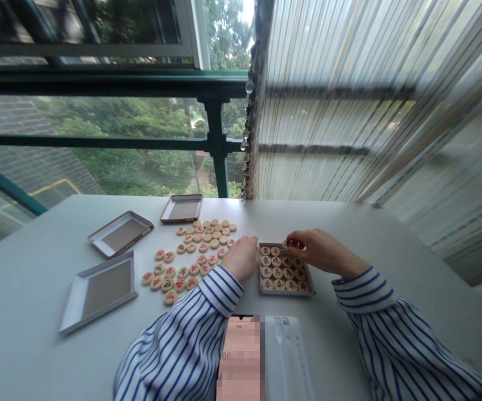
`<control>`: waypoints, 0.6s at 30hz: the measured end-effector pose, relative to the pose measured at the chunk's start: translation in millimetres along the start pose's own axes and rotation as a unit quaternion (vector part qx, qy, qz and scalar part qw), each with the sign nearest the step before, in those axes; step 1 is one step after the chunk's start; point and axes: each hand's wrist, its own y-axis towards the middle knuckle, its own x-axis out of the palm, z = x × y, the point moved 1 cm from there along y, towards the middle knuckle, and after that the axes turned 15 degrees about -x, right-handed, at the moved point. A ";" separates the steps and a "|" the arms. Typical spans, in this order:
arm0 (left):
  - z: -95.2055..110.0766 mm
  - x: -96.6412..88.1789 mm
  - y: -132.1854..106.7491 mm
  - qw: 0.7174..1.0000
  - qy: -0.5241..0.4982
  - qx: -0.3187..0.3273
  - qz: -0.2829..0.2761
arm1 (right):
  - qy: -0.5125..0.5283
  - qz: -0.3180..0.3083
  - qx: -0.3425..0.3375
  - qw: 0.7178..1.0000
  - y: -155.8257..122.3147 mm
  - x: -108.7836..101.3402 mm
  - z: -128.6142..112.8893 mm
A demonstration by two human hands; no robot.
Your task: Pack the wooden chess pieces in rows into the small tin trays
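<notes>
A small grey tray (312,289) in front of me holds several round wooden game pieces with black marks (277,272). My right hand (320,250) reaches over the tray's far edge, fingers pinched on one piece (285,244). My left hand (243,257) rests curled against the tray's left rim, steadying it; what is in its fingers is hidden. Left of it, several loose wooden pieces (194,250), mostly with red marks, lie spread on the white table (35,278).
Three empty box halves lie at left: a white one (101,289), a brown-rimmed one (120,233) and another (181,208) near the window. A white case (285,356) and a blurred pink object (241,356) sit at the near edge. Window rail and curtain stand behind.
</notes>
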 end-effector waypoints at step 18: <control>0.1 8.3 5.5 0.999 0.007 0.028 -0.021 | -0.076 -0.072 0.045 0.993 2.2 5.8 -6.0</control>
